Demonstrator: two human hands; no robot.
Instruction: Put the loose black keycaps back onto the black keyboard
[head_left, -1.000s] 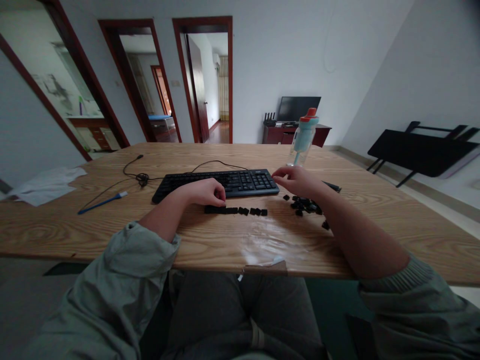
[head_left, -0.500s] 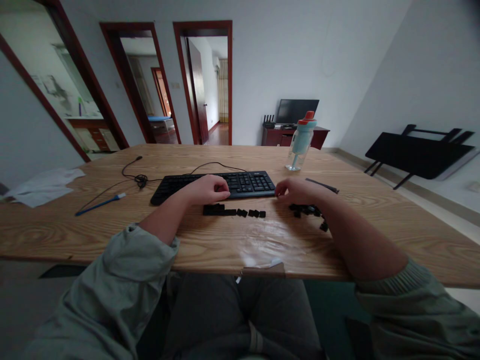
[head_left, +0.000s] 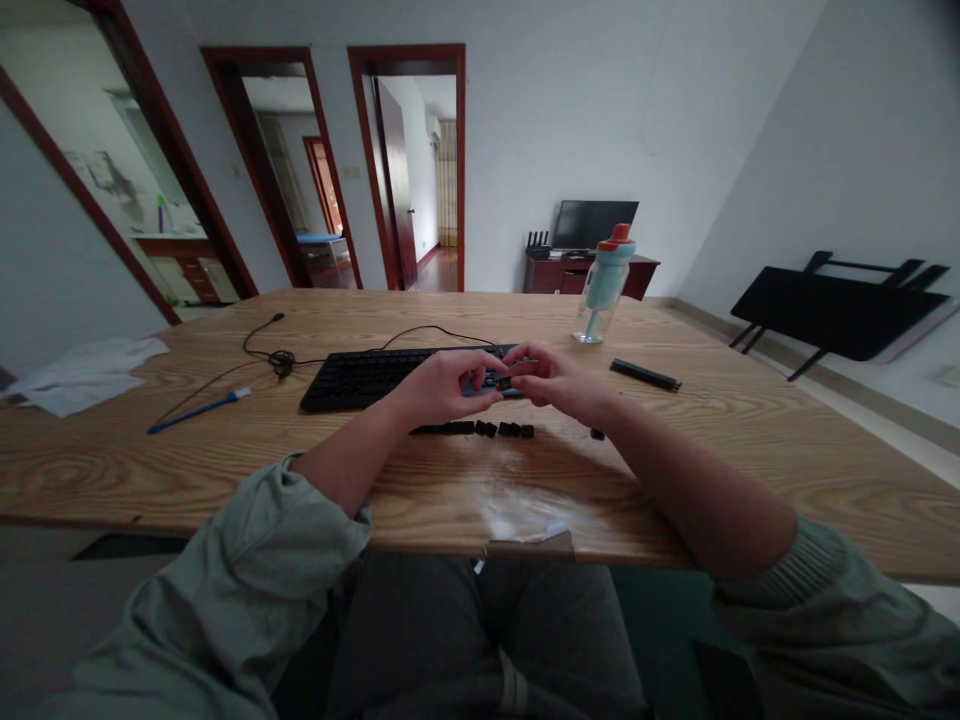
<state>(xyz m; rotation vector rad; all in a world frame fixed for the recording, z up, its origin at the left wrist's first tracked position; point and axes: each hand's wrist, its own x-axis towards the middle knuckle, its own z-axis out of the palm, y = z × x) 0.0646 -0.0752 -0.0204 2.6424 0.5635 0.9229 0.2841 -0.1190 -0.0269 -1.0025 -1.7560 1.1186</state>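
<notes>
Over the right part of the black keyboard [head_left: 352,378], my two hands meet at the fingertips. A small black keycap [head_left: 505,382] is pinched between the thumb and fingers of my right hand [head_left: 551,378]. My left hand [head_left: 450,387] curls in from the other side, thumb and index fingertip at the same keycap. In front of the keyboard lies a row of loose black keycaps [head_left: 486,429], partly hidden behind my left wrist. Another loose keycap [head_left: 597,434] shows beside my right forearm, which covers the spot where several others lay.
A black bar-shaped piece [head_left: 645,375] lies at the right. Behind it stands a clear bottle [head_left: 602,290] with a red lid. To the left are a blue brush [head_left: 199,411], the coiled cable [head_left: 281,362] and white tissue [head_left: 90,372]. Clear tape [head_left: 529,540] covers the table's front edge.
My right hand has moved left from beside the keyboard's right end, bringing a keycap over the keyboard. My left hand has shifted right to meet it. The black bar is now uncovered.
</notes>
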